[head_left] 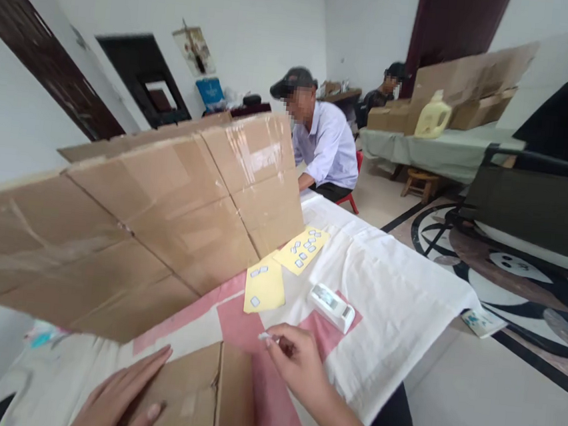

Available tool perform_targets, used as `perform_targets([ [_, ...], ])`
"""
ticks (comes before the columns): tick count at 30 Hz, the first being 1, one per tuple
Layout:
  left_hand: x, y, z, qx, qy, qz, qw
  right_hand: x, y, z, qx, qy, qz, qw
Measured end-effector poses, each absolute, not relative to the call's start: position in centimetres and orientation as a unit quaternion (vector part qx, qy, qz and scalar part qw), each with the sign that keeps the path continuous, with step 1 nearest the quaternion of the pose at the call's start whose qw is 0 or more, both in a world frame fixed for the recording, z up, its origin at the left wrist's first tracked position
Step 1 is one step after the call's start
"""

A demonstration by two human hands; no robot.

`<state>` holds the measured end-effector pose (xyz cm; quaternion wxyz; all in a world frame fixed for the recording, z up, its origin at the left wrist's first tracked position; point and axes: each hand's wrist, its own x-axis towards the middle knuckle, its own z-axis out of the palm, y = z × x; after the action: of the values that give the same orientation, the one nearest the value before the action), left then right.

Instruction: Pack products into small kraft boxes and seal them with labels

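Note:
My left hand (123,392) rests with fingers stretched out on the top of a small cardboard box (186,391) at the near edge. Above the table, my right hand (295,358) pinches a small pale piece (265,336), too small to name surely. Just beyond it lie two yellow sheets, a nearer sheet (266,292) and a farther sheet (292,261), both bearing small white rectangular pieces with dark outlines. A white rectangular device or pack (332,306) lies right of the sheets, on the white and pink cloth (391,297).
A tall cardboard partition (173,216) runs along the table's far left side. Behind it a person in a light shirt (328,143) sits on a red stool. Farther back are another person (378,95), a yellow jug (433,115) on a covered table, and a wooden stool (420,184).

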<state>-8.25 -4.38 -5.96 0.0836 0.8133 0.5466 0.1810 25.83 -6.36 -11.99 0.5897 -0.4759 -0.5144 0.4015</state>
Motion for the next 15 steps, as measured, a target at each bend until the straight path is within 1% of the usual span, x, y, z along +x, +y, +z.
perform_targets([
  [7,-6.7,-6.1,-4.3,0.826,0.546,0.114,0.081,23.9,-9.1,-12.4,-0.451,-0.455,0.478,0.6],
  [12,-5.5,-6.4,-3.6,0.83,0.543,0.105,0.074,22.8,-10.9,-13.0,-0.432,-0.316,0.6,0.594],
  [15,-5.4,-6.3,-3.5,0.829,0.543,0.107,0.081,22.2,-11.1,-13.6,-0.409,-0.243,0.673,0.566],
])
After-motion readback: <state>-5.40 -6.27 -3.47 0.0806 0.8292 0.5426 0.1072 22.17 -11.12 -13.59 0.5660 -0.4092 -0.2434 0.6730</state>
